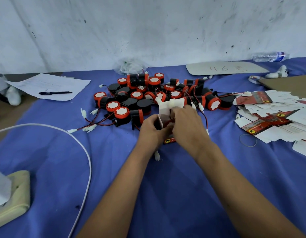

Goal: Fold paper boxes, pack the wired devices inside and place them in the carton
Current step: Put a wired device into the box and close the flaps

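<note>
Left hand (152, 128), right hand (188, 124); fingers curled

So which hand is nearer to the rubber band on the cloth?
Right. The right hand is at the paper box, with the rubber band off to its right; the left hand sits on the box's far side.

Both hands cover most of the paper box (167, 115), so its contents stay unclear beyond a glimpse of red and wire. The flat box blanks (275, 121) run off the right edge. Print on the far-left paper sheet (51, 85) is illegible.
</note>
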Demonstrator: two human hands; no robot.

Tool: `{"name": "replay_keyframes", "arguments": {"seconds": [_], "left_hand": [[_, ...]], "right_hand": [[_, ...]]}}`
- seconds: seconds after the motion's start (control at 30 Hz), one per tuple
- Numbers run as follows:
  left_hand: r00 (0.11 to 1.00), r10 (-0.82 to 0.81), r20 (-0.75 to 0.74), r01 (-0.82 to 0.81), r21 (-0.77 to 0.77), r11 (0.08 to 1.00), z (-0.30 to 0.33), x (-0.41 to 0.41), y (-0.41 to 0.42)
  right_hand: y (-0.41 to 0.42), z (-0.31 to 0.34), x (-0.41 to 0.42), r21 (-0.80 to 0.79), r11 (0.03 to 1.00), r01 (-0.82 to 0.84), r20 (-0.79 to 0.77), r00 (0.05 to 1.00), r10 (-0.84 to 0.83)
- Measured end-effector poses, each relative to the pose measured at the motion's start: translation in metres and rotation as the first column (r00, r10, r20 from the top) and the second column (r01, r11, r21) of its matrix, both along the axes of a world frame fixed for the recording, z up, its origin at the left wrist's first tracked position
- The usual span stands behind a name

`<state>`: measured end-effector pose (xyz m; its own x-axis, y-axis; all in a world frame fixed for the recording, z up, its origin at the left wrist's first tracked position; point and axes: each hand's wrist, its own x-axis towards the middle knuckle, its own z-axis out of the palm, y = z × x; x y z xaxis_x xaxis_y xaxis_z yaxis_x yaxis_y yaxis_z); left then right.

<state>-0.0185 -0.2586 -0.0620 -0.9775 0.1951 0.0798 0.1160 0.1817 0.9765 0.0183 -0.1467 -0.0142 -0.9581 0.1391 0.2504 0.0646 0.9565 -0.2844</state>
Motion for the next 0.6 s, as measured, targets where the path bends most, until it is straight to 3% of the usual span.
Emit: {"name": "replay_keyframes", "arguments": {"seconds": [0.4, 0.47, 0.53, 0.6], "left_hand": [[0.999, -0.019, -0.046, 0.016, -0.072, 0.997, 0.008, 0.003, -0.005], [0.998, -0.024, -0.061, 0.017, -0.106, 0.994, 0.008, 0.001, -0.004], [0.998, -0.033, -0.050, 0.027, -0.121, 0.992, 0.008, -0.002, -0.003], [0.997, -0.047, -0.068, 0.039, -0.119, 0.992, 0.006, -0.001, -0.003]], "right_hand": [[-0.005, -0.011, -0.010, 0.047, 0.989, -0.139, 0.183, 0.975, 0.129], [-0.006, -0.009, -0.014, -0.024, 0.996, -0.083, 0.194, 0.977, 0.086], [-0.013, -0.004, -0.017, -0.198, 0.980, 0.003, 0.170, 0.985, 0.031], [-0.020, -0.002, -0.020, -0.227, 0.973, 0.050, 0.114, 0.993, -0.024]]}}
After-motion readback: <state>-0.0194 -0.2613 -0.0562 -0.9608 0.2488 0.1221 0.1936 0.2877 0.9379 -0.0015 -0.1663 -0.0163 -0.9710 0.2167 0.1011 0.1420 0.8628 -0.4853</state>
